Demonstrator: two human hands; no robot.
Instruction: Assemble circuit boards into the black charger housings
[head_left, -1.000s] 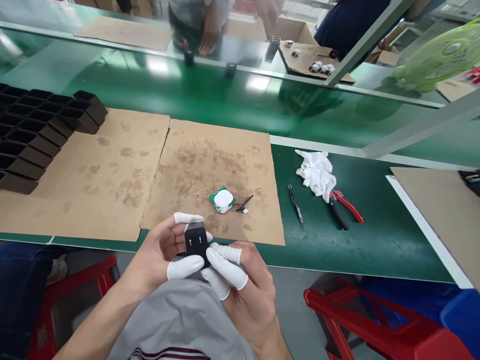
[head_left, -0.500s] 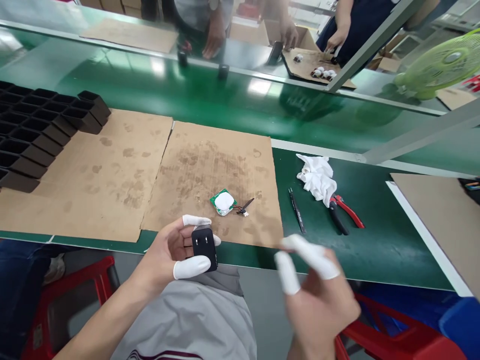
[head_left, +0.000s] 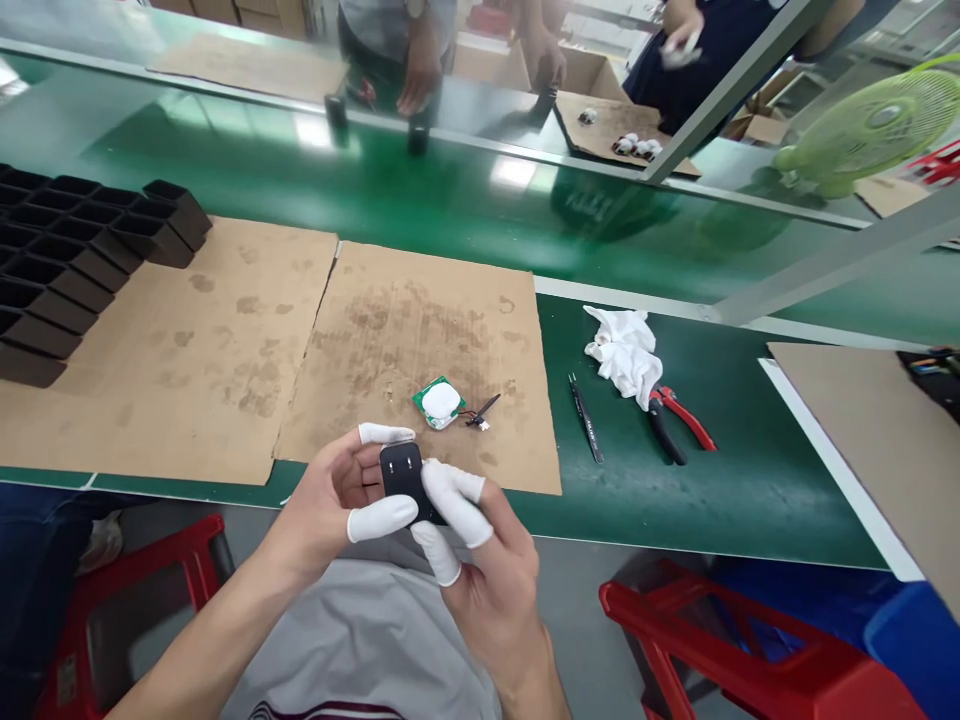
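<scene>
My left hand (head_left: 330, 495), with white finger cots on its fingers, grips a small black plastic case (head_left: 402, 472) with rounded corners and two small metal-looking slots on its face. My right hand (head_left: 486, 565), also in white cots, closes its thumb and fingers on the case's right and lower edge. Whatever lies under those fingertips is hidden. Just beyond my hands, a green circuit board (head_left: 441, 402) topped by a round white piece lies on the cardboard sheet (head_left: 420, 310). Short wires (head_left: 478, 418) with a small white connector run from its right side.
Tweezers (head_left: 585, 418), red-and-black pliers (head_left: 679, 420) and a crumpled white cloth (head_left: 626, 352) lie on the green bench to the right. Black open boxes (head_left: 67, 265) stand in rows at left. Across a metal rail, co-workers' hands (head_left: 420, 80) show near a green fan (head_left: 870, 130).
My right hand has come in from the right and taken hold of the black case's edge. My left hand still holds the case. The view has shifted slightly.
</scene>
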